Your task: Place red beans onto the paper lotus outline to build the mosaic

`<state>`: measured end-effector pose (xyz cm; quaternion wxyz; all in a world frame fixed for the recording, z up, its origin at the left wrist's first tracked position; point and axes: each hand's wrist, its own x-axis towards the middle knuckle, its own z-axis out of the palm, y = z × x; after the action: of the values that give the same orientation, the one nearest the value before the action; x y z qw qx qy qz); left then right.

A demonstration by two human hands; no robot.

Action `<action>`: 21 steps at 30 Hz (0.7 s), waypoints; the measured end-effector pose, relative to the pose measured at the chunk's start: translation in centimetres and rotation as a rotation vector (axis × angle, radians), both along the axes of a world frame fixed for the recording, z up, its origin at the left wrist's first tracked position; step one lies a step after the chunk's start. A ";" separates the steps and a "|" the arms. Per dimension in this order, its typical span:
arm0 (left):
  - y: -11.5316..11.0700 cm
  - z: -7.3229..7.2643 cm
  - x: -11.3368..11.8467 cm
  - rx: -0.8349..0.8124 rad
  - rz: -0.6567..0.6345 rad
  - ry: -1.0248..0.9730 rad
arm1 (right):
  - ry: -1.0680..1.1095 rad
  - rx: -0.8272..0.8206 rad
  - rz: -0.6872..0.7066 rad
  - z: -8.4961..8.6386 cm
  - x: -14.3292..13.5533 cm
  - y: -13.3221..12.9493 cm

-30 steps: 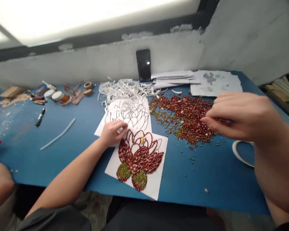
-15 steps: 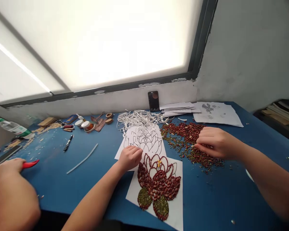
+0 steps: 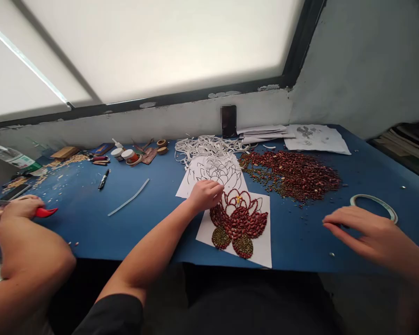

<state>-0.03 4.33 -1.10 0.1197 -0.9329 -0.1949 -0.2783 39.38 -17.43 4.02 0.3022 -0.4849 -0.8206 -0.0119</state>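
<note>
My left hand (image 3: pixel 206 195) is closed, its fingers curled at the upper left of a lotus picture (image 3: pixel 242 223) of red and green beans on white paper. Anything between those fingers is hidden. Thumb and forefinger of my right hand (image 3: pixel 373 230) are pinched together above the blue table; what they hold is too small to make out. Just behind that hand lies a roll of tape (image 3: pixel 391 209). A loose pile of red and green beans (image 3: pixel 300 174) spreads farther back. Under the picture's upper edge is a paper with a line-drawn lotus (image 3: pixel 188 181).
Shredded paper strips (image 3: pixel 209 146), a phone (image 3: pixel 229 122) and stacked papers (image 3: pixel 265 132) line the wall. Small jars (image 3: pixel 127 156), a marker (image 3: pixel 104 179) and a clear stick (image 3: pixel 129 197) lie left. At far left, another person's hand (image 3: pixel 24 207) holds a red-handled tool (image 3: pixel 46 212).
My right hand has left the bean pile, moving right and toward me. My left hand stays at the lotus picture. The view has tilted downward.
</note>
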 end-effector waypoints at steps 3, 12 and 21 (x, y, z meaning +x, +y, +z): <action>0.3 0.0 -0.3 -0.014 0.038 0.004 | 0.180 -0.032 -0.152 -2.1 0.1 -2.6; 0.9 -0.8 -0.5 -0.097 0.155 0.047 | -0.163 -0.134 -0.238 -5.7 -0.2 1.0; 0.3 -2.0 0.3 -0.156 0.165 0.161 | -0.196 -0.251 -0.279 -5.3 2.6 -1.0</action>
<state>0.32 4.59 -3.09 0.0846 -0.9395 -0.2817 -0.1757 41.93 -18.46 -1.27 0.1535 -0.6244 -0.7659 0.0015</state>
